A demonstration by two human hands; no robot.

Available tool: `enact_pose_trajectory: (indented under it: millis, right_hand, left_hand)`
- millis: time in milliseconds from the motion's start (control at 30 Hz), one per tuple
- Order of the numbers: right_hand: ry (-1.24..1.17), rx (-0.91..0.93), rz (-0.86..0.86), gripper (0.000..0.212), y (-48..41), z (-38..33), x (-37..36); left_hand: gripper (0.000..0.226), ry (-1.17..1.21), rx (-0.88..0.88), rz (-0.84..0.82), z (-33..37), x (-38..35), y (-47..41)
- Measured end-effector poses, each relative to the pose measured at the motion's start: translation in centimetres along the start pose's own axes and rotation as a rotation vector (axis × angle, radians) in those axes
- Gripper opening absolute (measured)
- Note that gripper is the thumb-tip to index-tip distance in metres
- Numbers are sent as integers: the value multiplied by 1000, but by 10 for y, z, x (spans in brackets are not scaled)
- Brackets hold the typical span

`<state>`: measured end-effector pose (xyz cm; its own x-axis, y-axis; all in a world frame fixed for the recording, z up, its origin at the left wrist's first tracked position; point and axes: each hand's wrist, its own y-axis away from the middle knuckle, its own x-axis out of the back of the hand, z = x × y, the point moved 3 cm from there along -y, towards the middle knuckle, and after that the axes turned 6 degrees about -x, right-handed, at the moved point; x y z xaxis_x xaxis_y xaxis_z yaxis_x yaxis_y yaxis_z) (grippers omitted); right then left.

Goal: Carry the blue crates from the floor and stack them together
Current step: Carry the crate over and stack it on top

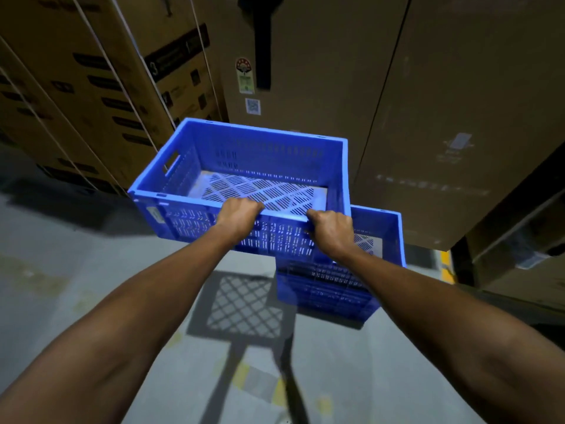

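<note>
I hold an empty blue slotted crate in the air by its near long rim. My left hand grips that rim left of the middle, and my right hand grips it near the right corner. Below and to the right a second blue crate stands on the grey floor, partly hidden by the carried crate and my right forearm. The carried crate overlaps its left part and is offset to the left. The carried crate's shadow falls on the floor under it.
Tall cardboard boxes form a wall right behind the crates. More strapped cartons lean at the left. Another carton stack juts in at the right. Grey floor stretches to the left and towards me.
</note>
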<state>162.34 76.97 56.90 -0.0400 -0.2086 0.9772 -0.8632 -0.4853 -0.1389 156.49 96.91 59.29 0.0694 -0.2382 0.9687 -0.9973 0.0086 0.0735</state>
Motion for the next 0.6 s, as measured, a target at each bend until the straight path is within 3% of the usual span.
enact_pose_trajectory:
  millis: [333, 467, 600]
  right_hand:
    - [-64, 59, -1, 18, -102, -22, -135]
    - [-89, 8, -52, 15, -111, -24, -188]
    - [-81, -23, -124, 14, -98, -23, -226]
  left_hand:
    - [12, -33, 81, 33, -63, -116, -81]
    - [8, -50, 44, 53, -73, -167, -100]
    - [14, -63, -12, -28, -68, -205, -107]
